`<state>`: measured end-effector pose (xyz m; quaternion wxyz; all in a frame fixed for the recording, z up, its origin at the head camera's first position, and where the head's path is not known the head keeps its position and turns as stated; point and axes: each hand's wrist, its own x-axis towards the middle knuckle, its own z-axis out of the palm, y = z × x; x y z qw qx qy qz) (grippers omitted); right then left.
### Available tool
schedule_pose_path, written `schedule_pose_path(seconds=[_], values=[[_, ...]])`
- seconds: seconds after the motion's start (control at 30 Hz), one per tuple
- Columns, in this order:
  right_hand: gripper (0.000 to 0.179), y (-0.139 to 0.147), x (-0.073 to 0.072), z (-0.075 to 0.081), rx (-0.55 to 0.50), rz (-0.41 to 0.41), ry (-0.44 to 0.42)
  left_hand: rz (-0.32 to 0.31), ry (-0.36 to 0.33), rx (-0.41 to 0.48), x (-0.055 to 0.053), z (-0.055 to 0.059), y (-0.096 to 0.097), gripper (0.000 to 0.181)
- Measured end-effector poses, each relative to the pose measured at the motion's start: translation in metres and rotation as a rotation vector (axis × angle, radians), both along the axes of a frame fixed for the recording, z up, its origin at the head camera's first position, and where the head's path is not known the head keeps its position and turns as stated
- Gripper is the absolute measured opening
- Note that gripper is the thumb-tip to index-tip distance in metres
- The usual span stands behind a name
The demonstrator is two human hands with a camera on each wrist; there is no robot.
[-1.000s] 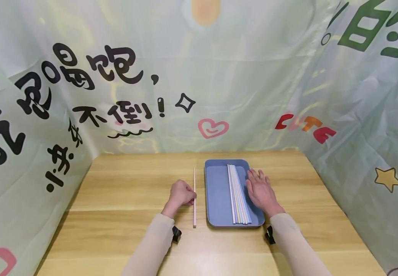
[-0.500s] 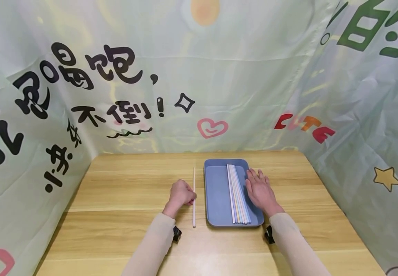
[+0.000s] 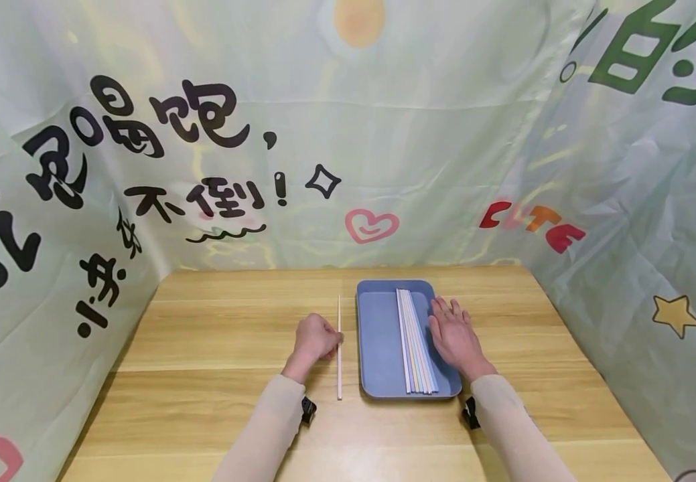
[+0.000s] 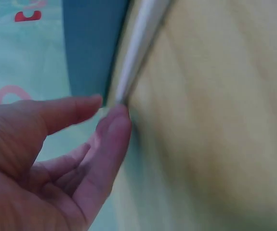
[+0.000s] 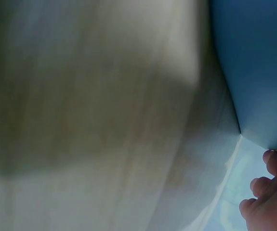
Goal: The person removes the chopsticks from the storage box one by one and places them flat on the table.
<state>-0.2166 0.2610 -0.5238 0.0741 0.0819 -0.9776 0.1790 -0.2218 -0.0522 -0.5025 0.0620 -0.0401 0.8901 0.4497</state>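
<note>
My left hand (image 3: 314, 337) is at a single pale chopstick (image 3: 339, 375) that lies lengthwise on the table, left of the tray. The fingertips curl over the middle of this chopstick and hold it. In the left wrist view, the fingertips (image 4: 120, 118) meet the chopstick (image 4: 140, 48); the thumb lies close on its tray side. My right hand (image 3: 457, 338) rests against the right wall of a blue-grey rectangular tray (image 3: 378, 348), its fingers extended. Inside the tray, several pastel chopsticks (image 3: 414, 348) lie side by side. Only some right fingertips show in the right wrist view.
The wooden table (image 3: 221, 341) spreads around the tray on both sides and in front. Printed cloth walls (image 3: 444, 167) enclose it at the back, left and right. Dark wrist cameras sit at both sleeves.
</note>
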Motion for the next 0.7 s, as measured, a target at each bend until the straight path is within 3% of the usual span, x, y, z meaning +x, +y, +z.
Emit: schedule_pose_path(seconds=[0.13,0.23,0.37,0.43,0.57,0.7], values=[[0.053,0.000,0.000,0.000,0.003,-0.005,-0.002,0.049,0.145,-0.032,-0.004,0.015,0.007,0.015],[0.053,0.000,0.000,0.001,0.003,-0.006,-0.004,0.070,0.167,0.083,-0.009,0.026,0.016,0.011],[0.053,0.000,-0.001,0.002,0.001,-0.007,-0.006,0.069,0.111,0.277,-0.012,0.035,0.030,0.012],[0.053,0.000,-0.001,0.002,0.003,-0.008,-0.007,0.057,0.090,0.325,-0.012,0.037,0.037,0.012],[0.053,0.000,0.001,0.002,0.001,-0.008,-0.006,0.023,0.062,0.328,-0.010,0.037,0.051,0.011],[0.053,-0.001,0.001,0.002,0.001,-0.003,-0.003,-0.005,0.063,0.264,-0.009,0.034,0.064,0.009]])
